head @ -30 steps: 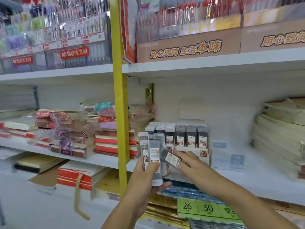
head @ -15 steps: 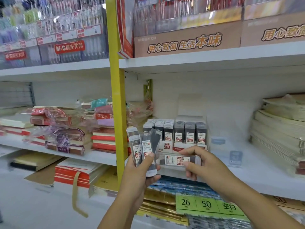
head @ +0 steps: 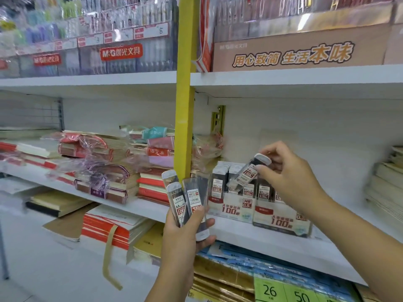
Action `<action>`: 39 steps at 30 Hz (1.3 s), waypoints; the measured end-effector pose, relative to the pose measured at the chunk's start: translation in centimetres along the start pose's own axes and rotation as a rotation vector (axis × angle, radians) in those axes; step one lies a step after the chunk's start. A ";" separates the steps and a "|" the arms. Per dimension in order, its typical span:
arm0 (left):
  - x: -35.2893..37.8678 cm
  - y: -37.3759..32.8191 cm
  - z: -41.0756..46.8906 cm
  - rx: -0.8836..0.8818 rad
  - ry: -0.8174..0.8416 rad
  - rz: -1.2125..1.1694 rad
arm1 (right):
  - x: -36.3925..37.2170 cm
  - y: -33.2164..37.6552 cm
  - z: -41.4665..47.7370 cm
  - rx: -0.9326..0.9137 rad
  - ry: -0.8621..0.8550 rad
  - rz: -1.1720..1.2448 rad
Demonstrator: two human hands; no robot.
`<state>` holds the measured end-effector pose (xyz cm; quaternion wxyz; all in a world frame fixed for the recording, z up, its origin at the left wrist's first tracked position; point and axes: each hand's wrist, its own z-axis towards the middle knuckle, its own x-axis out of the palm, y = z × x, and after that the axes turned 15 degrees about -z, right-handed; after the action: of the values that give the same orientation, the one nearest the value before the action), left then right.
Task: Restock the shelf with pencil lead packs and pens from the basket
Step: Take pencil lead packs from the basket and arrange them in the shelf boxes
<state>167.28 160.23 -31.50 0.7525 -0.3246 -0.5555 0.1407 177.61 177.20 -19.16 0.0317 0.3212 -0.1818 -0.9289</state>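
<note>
Left hand (head: 183,234) grips a fanned bunch of lead packs (head: 188,200), held upright in front of the yellow post (head: 184,105). The packs overlap, so an exact count is hard, maybe four. The thumb lies across the lower labels and hides part of the print.

Right hand (head: 287,175) pinches a single lead pack (head: 248,174) by its white-capped end. It is tilted, with the lower end pointing down-left over the display boxes (head: 281,222). Can't tell if the lower tip touches the packs already standing there (head: 218,184). The right hand and wrist cover the back-right part of those boxes.

The boxes sit on the white middle shelf (head: 250,241), near its front edge.

Stacks of wrapped notebooks (head: 104,162) lie left of the post, and the plastic wrap blurs their covers. A paper pile (head: 386,182) at the far right is cut off by the frame edge. Pens (head: 109,29) on the upper shelf are smeared, with no single item readable. A brown carton (head: 298,51) with printed characters is beside them, its top cropped. Green price tags (head: 279,290) at the bottom are cut off. Both forearms run out of frame.
</note>
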 end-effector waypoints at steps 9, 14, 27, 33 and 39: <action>-1.8 -0.1 2.3 -0.018 -0.004 0.006 | 5.5 -0.4 4.0 0.020 0.269 -0.325; -2.0 -0.2 2.2 -0.088 0.071 -0.009 | 7.0 -1.2 3.9 -0.150 0.070 -0.716; -1.1 0.1 0.2 -0.187 0.242 0.101 | 7.6 2.5 -5.4 0.332 0.321 0.408; -1.0 -0.3 -1.3 -0.233 0.318 0.161 | 6.2 1.7 -6.2 0.339 0.372 0.508; -1.4 -0.3 -1.4 -0.259 0.304 0.170 | 5.6 1.0 -6.8 0.344 0.364 0.549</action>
<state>168.06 158.70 -32.56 0.7650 -0.4818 -0.4198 0.0804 177.25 173.14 -27.04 0.2571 0.4212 -0.4060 -0.7692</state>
